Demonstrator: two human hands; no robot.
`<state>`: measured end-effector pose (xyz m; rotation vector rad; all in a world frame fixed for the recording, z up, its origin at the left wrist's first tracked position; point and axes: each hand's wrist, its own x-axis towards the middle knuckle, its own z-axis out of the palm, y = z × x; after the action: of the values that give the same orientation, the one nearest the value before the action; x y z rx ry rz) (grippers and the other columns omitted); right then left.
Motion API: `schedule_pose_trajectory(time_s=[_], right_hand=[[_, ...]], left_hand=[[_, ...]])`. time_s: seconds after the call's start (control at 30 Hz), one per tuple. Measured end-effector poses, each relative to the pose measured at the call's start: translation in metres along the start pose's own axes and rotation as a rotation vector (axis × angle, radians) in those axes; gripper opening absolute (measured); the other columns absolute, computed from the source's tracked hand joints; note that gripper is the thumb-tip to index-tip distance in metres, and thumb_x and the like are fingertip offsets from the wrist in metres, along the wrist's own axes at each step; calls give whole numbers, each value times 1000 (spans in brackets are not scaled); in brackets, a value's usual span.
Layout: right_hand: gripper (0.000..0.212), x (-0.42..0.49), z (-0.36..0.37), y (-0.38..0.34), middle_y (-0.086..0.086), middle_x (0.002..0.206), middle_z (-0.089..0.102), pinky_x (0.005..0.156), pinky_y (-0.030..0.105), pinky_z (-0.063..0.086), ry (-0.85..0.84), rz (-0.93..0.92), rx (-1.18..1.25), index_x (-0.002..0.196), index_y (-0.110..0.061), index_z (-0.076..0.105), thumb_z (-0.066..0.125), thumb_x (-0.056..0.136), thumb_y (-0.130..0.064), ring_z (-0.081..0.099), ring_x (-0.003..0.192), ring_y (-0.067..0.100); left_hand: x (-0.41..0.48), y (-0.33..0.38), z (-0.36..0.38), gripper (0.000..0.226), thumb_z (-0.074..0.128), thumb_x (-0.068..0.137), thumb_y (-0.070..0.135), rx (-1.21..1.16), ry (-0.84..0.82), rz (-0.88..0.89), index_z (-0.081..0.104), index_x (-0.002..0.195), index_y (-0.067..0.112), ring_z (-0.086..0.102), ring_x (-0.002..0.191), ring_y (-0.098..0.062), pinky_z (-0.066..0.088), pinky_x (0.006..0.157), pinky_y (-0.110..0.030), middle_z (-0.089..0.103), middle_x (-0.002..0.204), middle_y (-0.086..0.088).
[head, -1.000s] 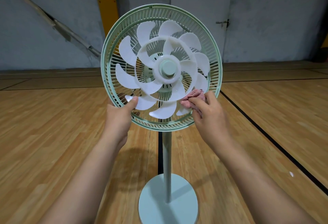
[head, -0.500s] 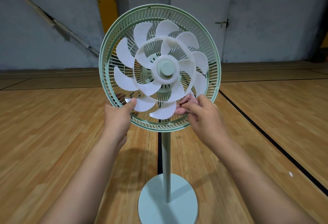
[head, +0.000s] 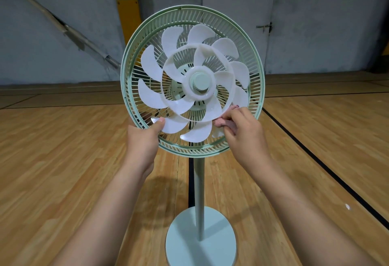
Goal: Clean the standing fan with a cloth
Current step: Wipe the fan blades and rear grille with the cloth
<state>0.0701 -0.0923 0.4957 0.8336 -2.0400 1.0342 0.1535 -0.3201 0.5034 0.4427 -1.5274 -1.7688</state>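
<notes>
Head camera looks down on a pale green plastic standing fan, upright on a wooden plank floor, right in front of the person at chest height. Its round ribbed guard sits behind a wheel of translucent white curved blades, which lie exposed at the front. Both hands are up at the lower edge, apart, one to each side of the slim green pole. The left hand grips the guard's lower-left rim, thumb clamped down on the tip of one white blade; its fingers go behind the rim, out of sight. Over on the lower right, the right hand pinches a small bunched pink cloth, fingers curled over it, and the cloth is pressed against the blades there, just inside the rim. Only a little of the pink shows past the knuckles. Down below, the pole drops to a round flat pale blue-green base on the floor, close to the lower edge of the view. A black court line runs diagonally off to the right, and another black strip passes behind the pole. At the back stands a grey concrete wall, with a yellow padded panel above the guard's upper left.
</notes>
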Motion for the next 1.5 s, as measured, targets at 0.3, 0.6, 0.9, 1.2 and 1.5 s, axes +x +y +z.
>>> schedule_pose_trajectory(time_s=[0.3, 0.6, 0.9, 1.2, 1.5], right_hand=[[12, -2, 4, -2, -6, 97, 68, 80, 21, 50, -41, 9, 70, 101, -17, 79, 77, 93, -10, 62, 89, 8], [13, 9, -23, 30, -3, 103, 56, 75, 4, 37, 72, 127, -38, 100, -16, 71, 71, 91, -6, 52, 89, 2], [11, 10, -24, 40, -7, 103, 55, 77, 0, 37, -2, 133, -38, 103, -15, 75, 69, 95, -9, 52, 88, -2], [16, 7, -20, 39, -5, 97, 51, 69, 3, 36, -27, 91, -69, 99, -15, 73, 63, 94, -3, 50, 90, -15], [7, 5, -26, 32, -7, 102, 54, 74, 8, 43, 83, 126, -28, 99, -18, 69, 67, 96, -12, 54, 94, -6]], left_hand=[[0, -1, 0, 39, 77, 98, 11, 13, 19, 2, 66, 135, 14, 77, 107, -16, 56, 80, -24, 80, 118, 3], [4, -4, -4, 36, 64, 95, -7, 122, 17, 36, 70, 125, 12, 76, 94, -13, 62, 71, -23, 81, 103, 7], [3, 3, -11, 43, 66, 80, -15, 88, -198, 39, 66, 120, -1, 74, 92, -28, 62, 74, -38, 79, 100, -6], [0, 12, -11, 41, 71, 102, 18, -120, -187, -79, 63, 142, 10, 78, 107, -29, 60, 95, -46, 78, 127, -13], [-3, 17, -8, 37, 73, 101, 11, -38, -126, -88, 64, 136, 13, 78, 110, -31, 59, 101, -61, 80, 120, -5]])
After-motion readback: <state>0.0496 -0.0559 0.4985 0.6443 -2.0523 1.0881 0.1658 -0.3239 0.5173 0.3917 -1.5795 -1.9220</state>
